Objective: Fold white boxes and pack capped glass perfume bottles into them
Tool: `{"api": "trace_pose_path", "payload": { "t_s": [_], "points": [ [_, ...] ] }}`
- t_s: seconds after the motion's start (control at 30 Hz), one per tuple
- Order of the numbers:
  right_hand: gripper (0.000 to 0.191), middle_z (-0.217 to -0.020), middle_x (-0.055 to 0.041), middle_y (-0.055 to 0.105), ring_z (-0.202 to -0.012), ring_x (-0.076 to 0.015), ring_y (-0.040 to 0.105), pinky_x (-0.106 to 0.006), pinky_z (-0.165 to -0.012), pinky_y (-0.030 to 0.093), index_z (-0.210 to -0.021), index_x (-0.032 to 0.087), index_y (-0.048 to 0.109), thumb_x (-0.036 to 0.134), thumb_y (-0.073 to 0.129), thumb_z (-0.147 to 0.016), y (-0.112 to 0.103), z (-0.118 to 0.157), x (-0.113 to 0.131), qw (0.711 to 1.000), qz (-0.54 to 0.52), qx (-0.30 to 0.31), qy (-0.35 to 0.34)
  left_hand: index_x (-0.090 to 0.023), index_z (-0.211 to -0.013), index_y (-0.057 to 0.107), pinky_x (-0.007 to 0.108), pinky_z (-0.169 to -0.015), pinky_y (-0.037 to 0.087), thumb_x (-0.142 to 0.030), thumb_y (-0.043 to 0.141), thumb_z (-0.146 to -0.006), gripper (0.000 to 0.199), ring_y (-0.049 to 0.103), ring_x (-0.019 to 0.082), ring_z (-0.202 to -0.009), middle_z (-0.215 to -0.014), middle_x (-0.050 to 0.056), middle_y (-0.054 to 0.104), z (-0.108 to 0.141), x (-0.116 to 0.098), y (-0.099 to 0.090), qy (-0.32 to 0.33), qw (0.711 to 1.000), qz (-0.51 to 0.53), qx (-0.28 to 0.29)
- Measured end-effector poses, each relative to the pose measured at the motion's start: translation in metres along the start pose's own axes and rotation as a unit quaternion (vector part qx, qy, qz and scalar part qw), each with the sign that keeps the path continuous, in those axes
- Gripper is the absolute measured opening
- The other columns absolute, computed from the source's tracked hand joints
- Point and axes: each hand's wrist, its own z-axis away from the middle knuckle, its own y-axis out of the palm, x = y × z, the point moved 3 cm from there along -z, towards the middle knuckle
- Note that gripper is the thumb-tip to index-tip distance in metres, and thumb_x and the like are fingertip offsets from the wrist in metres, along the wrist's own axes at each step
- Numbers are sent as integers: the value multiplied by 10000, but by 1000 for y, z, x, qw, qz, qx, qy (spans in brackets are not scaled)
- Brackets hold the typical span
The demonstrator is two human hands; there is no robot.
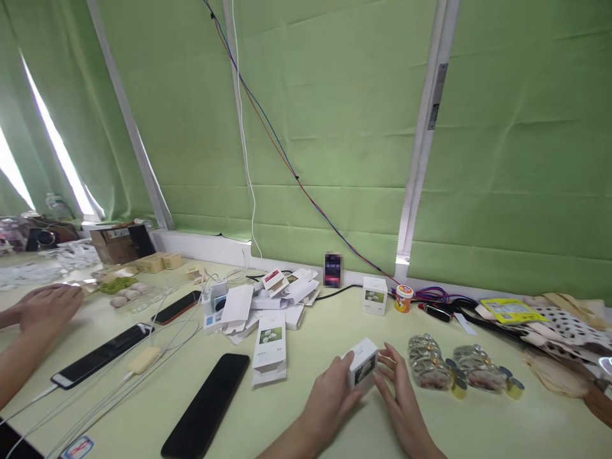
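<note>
A small white box [363,364] with a plant picture on its side is gripped in my left hand [329,398], thumb on top and fingers around its left side. My right hand [399,395] is at the box's right side, fingertips touching it or very near, fingers apart. An opened white carton [270,347] with flowers printed on it lies to the left of my hands. Beyond my hands stands a closed white box [375,296] of the same kind. Two clusters of glass bottles [429,363] with gold caps [459,387] lie to the right.
A pile of flattened white cartons [268,299] lies at mid-table. Phones [206,405] and white cables are at the left, near another person's hands [50,309]. An orange-and-white jar [403,298], a yellow packet [514,310] and fabric lie along the right back edge.
</note>
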Motion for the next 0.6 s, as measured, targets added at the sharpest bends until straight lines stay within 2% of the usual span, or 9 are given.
{"api": "trace_pose_path", "payload": {
  "t_s": [0.1,0.2,0.27,0.33,0.4,0.43,0.47,0.53,0.6],
  "points": [
    [435,-1272,-69,493,-1140,-236,507,-342,-927,454,-1321,269,403,441,420,-921,-1,-1,6,999,16,22,-21,-270,-1353,336,378,-783,515,-470,631,-783,672,607,274,-942,-1089,101,610,3,-5,0,72,995,-53,42],
    [450,-1175,-53,529,-1098,-231,523,-328,-931,436,-1300,283,494,494,366,-923,-4,-2,11,997,41,36,-49,-241,-1357,304,325,-743,519,-483,610,-787,690,612,224,-845,-1012,84,615,8,-11,-1,132,986,73,72],
    [475,-1095,-47,545,-1058,-232,541,-333,-926,429,-1286,288,525,530,352,-916,-6,-3,13,997,35,43,-53,-223,-1351,287,289,-719,512,-379,572,-831,613,600,188,-819,-964,68,599,8,-10,-2,96,978,175,55],
    [470,-1032,-44,568,-1001,-235,564,-337,-886,441,-1260,287,546,533,331,-922,-10,-3,15,998,2,41,-37,-231,-1323,311,288,-736,500,-253,582,-819,572,578,189,-891,-1014,69,569,4,-7,-3,24,974,227,-4],
    [486,-1015,-51,595,-974,-250,573,-346,-855,448,-1248,279,542,555,316,-918,-11,1,17,998,-40,24,-29,-244,-1284,366,332,-837,472,-155,655,-727,634,531,216,-1016,-1133,77,528,-1,-3,-6,-47,967,241,-74],
    [524,-1040,-61,604,-991,-268,569,-359,-860,444,-1257,268,526,595,339,-892,-10,4,19,997,-55,17,-41,-243,-1269,395,362,-906,438,-121,694,-668,682,502,234,-1075,-1181,78,513,-4,-1,-7,-74,962,247,-90],
    [585,-1088,-73,604,-1025,-292,559,-375,-873,438,-1274,254,502,640,391,-849,-8,7,21,996,-63,14,-61,-236,-1258,421,388,-963,398,-92,723,-615,725,480,249,-1117,-1204,77,515,-6,-1,-8,-95,957,260,-86],
    [688,-1192,-98,581,-1099,-331,529,-402,-918,416,-1292,229,466,656,537,-757,-2,13,24,995,-46,8,-92,-213,-1238,468,409,-1007,354,-64,750,-560,749,475,267,-1144,-1189,72,562,-10,0,-5,-110,945,308,-20],
    [640,-1238,-110,568,-1136,-333,517,-411,-950,401,-1262,221,474,565,626,-744,3,15,23,997,-16,-3,-75,-187,-1186,524,398,-962,395,-83,747,-583,651,520,265,-1097,-1126,63,618,-12,-1,0,-105,922,369,51]
  ]
}}
